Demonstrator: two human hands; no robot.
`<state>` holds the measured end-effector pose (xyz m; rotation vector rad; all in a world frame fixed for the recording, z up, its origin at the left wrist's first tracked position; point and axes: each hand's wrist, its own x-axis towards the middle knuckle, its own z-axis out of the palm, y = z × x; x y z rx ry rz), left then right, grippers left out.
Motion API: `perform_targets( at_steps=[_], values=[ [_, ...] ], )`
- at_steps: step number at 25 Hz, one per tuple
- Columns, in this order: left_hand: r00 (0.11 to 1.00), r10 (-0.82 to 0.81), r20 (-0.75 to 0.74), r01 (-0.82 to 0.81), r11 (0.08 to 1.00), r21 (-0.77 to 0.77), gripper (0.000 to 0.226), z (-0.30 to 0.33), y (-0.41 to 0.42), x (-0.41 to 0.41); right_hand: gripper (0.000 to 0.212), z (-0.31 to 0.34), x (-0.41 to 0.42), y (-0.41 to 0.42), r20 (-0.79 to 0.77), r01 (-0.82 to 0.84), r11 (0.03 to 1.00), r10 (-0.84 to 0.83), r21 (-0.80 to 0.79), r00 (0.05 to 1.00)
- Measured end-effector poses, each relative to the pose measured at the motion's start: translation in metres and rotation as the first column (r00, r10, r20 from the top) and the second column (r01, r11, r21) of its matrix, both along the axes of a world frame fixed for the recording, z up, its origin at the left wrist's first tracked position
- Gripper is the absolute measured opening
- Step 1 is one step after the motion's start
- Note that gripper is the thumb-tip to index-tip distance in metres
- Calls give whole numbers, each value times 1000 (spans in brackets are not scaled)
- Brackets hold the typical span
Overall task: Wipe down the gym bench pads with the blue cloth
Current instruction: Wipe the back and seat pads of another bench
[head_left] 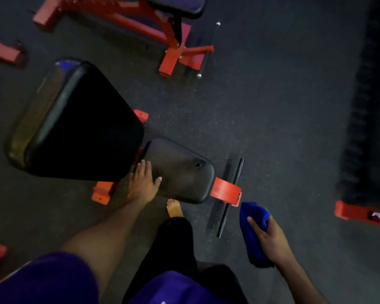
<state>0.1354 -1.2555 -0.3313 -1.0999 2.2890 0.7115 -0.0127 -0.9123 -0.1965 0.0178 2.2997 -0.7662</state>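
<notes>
Your left hand (144, 183) lies flat, fingers straight, on the near corner of the seat pad (180, 172), just by the gap where it meets the back pad (75, 128). It looks like a brace, not a grip. Your right hand (270, 235) is clamped round the blue cloth (253, 229), thumb across the front, the cloth bunched and hanging down below the fist. The two hands are well apart. The cloth is off the bench altogether, held over the floor (272, 117) to the right of the seat pad's red foot bracket (226, 190) and the black crossbar (230, 196).

Step in hand, as I read it: getting set to wipe; no cloth contact on either pad yet. Can't tell from this view whether any pad has been wiped already; the lighting is dim and the surfaces show no wet streaks I can trust. The seat pad has a small dark mark or tear (198, 165) near its far end.

Next move probably calls for swinging the cloth left and up onto the seat pad, pressing it flat, then stroking along the pad's length. Shift your left hand clear first or you'll wipe round it. The back pad is tilted up, so it'll need a separate pass. A bare foot (174, 208) stands just under the seat pad's edge; other red frames (127, 20) sit further off.
</notes>
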Motion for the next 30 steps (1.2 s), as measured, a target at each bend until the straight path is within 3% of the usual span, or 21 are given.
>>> perform_targets(
  at_steps=[4,9,14,16,19,21,25,30],
  values=[
    [992,125,-25,-125,992,17,78,-18,14,-40,15,-9,-56,-34,-2,-255,967,255,9,967],
    [950,306,-55,-310,947,-79,78,-76,17,-64,38,-64,-107,-79,12,-631,776,631,9,776],
    [844,531,-79,-536,827,-168,78,-161,11,-93,31,-185,-167,-125,-11,-673,725,679,-149,734],
    [837,530,-138,-544,777,-318,78,-192,22,-99,29,-245,-183,-141,-10,-698,681,714,-221,700],
    [857,450,-250,-508,664,-549,76,-247,35,-95,13,-337,-194,-151,115,-599,744,650,-298,751],
    [865,408,-291,-499,650,-574,75,-250,34,-93,13,-356,-187,-152,150,-542,775,608,-326,779],
    [864,420,-277,-498,640,-585,76,-245,27,-93,16,-362,-193,-195,186,-559,757,636,-337,749],
    [867,421,-266,-491,635,-596,77,-244,26,-89,20,-376,-165,-357,14,-722,519,816,-458,578]
  ],
)
